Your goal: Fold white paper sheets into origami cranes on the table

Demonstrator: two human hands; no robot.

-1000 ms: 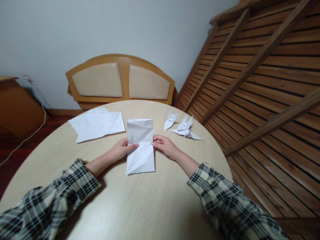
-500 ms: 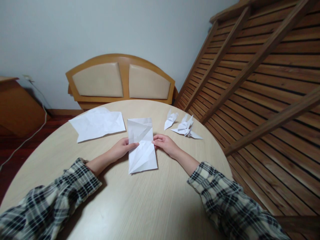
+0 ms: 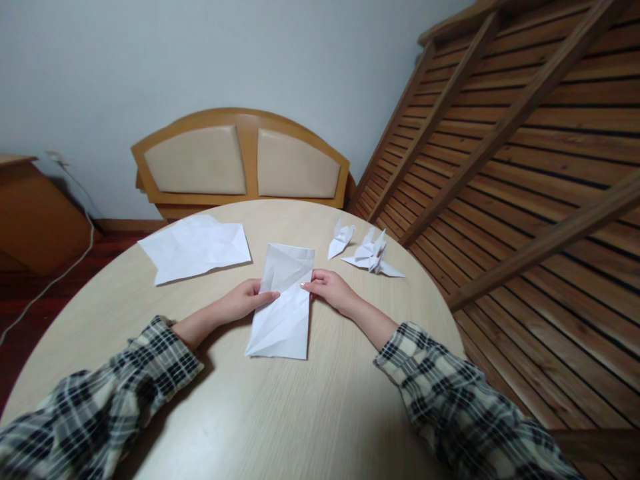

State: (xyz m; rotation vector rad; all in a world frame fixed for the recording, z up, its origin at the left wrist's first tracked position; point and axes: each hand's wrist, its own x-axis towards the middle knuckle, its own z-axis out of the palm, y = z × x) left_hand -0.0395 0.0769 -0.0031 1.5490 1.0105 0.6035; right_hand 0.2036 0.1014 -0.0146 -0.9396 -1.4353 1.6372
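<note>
Between my hands is a folded sheet of white paper, a tall rectangle marked with diagonal creases and tilted a little to the right at its top. My left hand grips its left edge, thumb on top and fingers hidden underneath. On the opposite edge, my right hand pinches the paper between thumb and fingers. Several folded white paper cranes sit close together beyond my right hand. To the far left lie creased white paper sheets, spread flat.
The round pale wooden table carries all the paper. Behind it stands a headboard with two cream panels. A slatted wooden frame leans along the right side. A white cable runs down to the floor at left.
The folded paper has turned clockwise in my hands, its top swinging right and its lower end left, and it sits slightly nearer to me. The cranes and flat sheets have stayed put.
</note>
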